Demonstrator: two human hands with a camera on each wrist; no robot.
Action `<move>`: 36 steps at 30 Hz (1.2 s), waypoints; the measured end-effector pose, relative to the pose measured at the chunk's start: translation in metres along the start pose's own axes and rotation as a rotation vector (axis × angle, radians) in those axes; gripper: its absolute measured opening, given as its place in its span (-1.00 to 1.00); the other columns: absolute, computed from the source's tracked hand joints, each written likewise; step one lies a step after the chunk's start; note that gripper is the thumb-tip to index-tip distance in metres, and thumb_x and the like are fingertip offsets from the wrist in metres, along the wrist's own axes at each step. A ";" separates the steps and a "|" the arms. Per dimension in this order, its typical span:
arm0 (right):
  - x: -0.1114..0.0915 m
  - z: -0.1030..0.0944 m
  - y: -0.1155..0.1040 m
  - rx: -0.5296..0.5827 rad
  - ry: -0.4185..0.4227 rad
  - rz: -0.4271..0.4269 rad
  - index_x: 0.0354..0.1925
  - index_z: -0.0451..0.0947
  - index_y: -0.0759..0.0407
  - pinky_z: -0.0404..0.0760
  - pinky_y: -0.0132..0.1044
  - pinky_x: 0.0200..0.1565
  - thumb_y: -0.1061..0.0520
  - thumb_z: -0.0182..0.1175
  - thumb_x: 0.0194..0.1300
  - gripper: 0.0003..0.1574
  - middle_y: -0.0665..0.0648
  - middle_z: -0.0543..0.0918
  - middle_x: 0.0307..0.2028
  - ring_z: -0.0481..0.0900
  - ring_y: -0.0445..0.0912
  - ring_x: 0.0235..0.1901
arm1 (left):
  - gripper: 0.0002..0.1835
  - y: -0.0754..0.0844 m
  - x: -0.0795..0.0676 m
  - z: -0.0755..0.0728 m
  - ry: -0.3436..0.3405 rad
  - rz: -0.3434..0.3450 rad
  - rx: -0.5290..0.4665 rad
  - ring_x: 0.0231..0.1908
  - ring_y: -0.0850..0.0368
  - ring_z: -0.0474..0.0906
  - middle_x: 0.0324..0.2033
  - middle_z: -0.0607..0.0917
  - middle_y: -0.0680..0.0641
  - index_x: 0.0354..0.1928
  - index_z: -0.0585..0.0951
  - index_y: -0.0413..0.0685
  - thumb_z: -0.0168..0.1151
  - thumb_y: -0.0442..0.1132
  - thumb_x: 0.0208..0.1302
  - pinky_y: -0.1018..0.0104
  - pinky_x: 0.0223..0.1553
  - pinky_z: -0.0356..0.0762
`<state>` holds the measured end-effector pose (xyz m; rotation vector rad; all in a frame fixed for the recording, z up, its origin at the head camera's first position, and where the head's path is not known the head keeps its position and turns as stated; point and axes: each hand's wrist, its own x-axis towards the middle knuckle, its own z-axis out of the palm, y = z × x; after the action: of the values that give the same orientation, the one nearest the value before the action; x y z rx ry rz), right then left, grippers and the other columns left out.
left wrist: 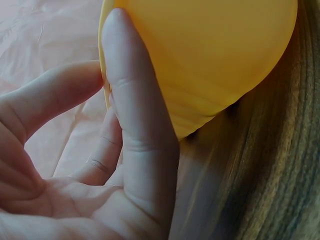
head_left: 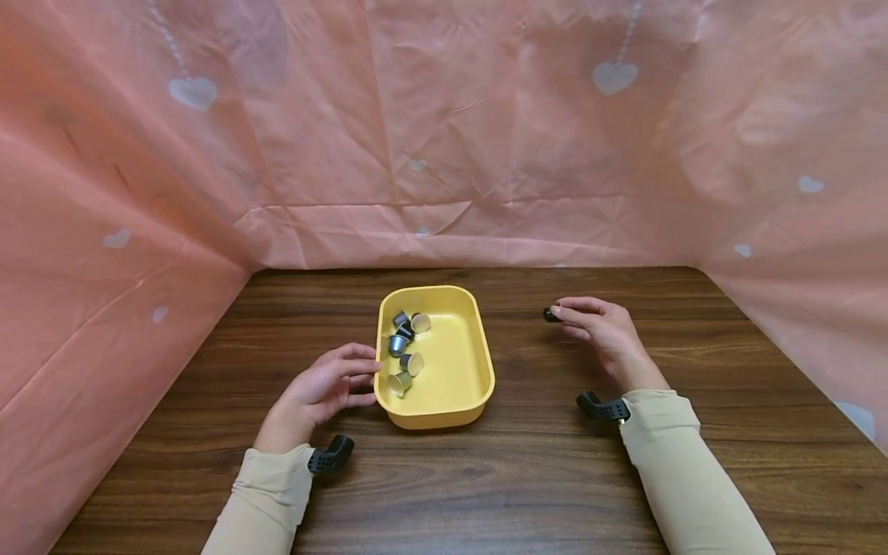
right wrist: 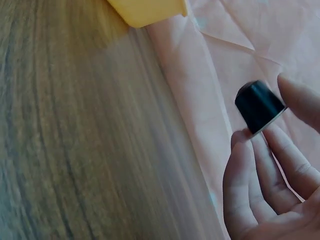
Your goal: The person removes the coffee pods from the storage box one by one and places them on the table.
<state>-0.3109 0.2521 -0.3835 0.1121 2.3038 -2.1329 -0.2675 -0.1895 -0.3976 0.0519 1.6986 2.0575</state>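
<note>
My left hand (head_left: 326, 389) is at the left side of a yellow bin (head_left: 458, 420). In the left wrist view, one finger (left wrist: 135, 90) lies along the bin's outer wall (left wrist: 220, 50), and another fingertip meets the rim from the other side, so the hand grips the edge. Well to the right of the bin, my right hand (head_left: 607, 335) pinches a black coffee capsule (right wrist: 257, 107) by its rim between thumb and fingertips, held above the table. Several coffee capsules lie along the left inside of the bin, among them a blue one (head_left: 398, 344) and a gold one (head_left: 398, 383).
The dark wood table (head_left: 534, 478) carries the bin. Pink fabric (head_left: 444, 154) with pale hearts hangs behind the table and at both sides. A black wrist mount (head_left: 331, 456) sits on the left wrist, another mount (head_left: 602, 408) on the right.
</note>
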 end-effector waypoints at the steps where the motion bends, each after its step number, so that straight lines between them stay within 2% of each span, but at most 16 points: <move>1: 0.000 0.001 0.000 -0.053 0.014 -0.011 0.27 0.62 0.28 0.76 -0.41 0.06 0.06 0.49 0.40 -0.42 -0.31 0.76 -0.21 0.75 -0.41 -0.19 | -0.85 0.000 0.000 0.000 0.004 -0.001 -0.001 -0.15 0.14 0.69 -0.13 0.67 -0.02 0.06 0.50 -0.11 0.16 -0.37 0.54 0.26 -0.17 0.79; 4: 0.000 0.006 0.000 -0.270 0.063 -0.055 0.31 0.60 0.32 0.74 -0.41 0.02 -0.06 0.53 0.34 -0.26 -0.21 0.79 -0.15 0.71 -0.44 -0.21 | -0.82 0.000 0.000 0.000 0.011 -0.002 0.007 -0.13 0.13 0.70 -0.10 0.67 -0.03 0.09 0.50 -0.13 0.17 -0.36 0.54 0.25 -0.15 0.80; 8: 0.000 0.012 0.001 -0.512 0.117 -0.148 0.16 0.72 0.22 0.66 -0.48 -0.16 -0.09 0.58 0.27 -0.38 0.12 0.86 -0.04 0.67 -0.42 -0.26 | -0.81 0.000 0.001 0.000 0.010 0.003 0.022 -0.08 0.12 0.70 -0.05 0.66 -0.04 0.11 0.51 -0.13 0.18 -0.34 0.55 0.23 -0.11 0.80; 11: 0.001 0.015 0.003 -0.601 0.140 -0.196 0.10 0.75 0.21 0.60 -0.54 -0.24 -0.05 0.58 0.26 -0.45 0.26 0.85 -0.02 0.70 -0.33 -0.24 | -0.82 0.000 0.001 0.000 0.011 0.003 0.020 -0.09 0.12 0.69 -0.05 0.67 -0.03 0.10 0.52 -0.12 0.19 -0.34 0.55 0.23 -0.11 0.80; 16: 0.001 0.016 0.005 -0.644 0.162 -0.216 0.09 0.75 0.21 0.57 -0.55 -0.24 -0.02 0.58 0.25 -0.47 0.29 0.85 -0.03 0.78 -0.03 -0.09 | -0.80 -0.001 0.002 0.001 0.024 -0.003 0.023 -0.08 0.12 0.70 -0.04 0.66 -0.04 0.11 0.51 -0.13 0.20 -0.33 0.54 0.22 -0.10 0.80; 21: 0.001 0.015 0.008 -0.665 0.169 -0.253 0.10 0.74 0.26 0.54 -0.55 -0.22 0.06 0.60 0.22 -0.46 0.32 0.84 -0.03 0.80 0.13 -0.03 | -0.79 0.000 0.002 0.002 0.044 -0.013 0.031 -0.07 0.12 0.70 -0.01 0.66 -0.06 0.13 0.51 -0.14 0.20 -0.33 0.54 0.22 -0.09 0.80; 28: 0.003 0.016 0.011 -0.675 0.157 -0.279 0.13 0.71 0.31 0.55 -0.55 -0.19 0.13 0.62 0.17 -0.40 0.32 0.85 -0.05 0.81 0.17 -0.02 | -0.78 0.000 0.002 0.001 0.045 -0.016 0.034 -0.07 0.12 0.70 0.00 0.65 -0.05 0.13 0.52 -0.14 0.20 -0.32 0.54 0.22 -0.09 0.81; 36: 0.003 0.017 0.013 -0.677 0.119 -0.244 0.19 0.68 0.29 0.61 -0.40 -0.10 0.11 0.63 0.19 -0.35 0.29 0.84 0.01 0.80 0.15 0.01 | -0.83 0.000 0.000 0.001 0.028 -0.009 0.003 -0.11 0.11 0.69 -0.09 0.66 -0.04 0.08 0.52 -0.13 0.19 -0.36 0.54 0.23 -0.14 0.81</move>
<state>-0.3140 0.2363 -0.3979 -0.0498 3.0968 -1.3188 -0.2674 -0.1885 -0.3979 0.0171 1.7162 2.0583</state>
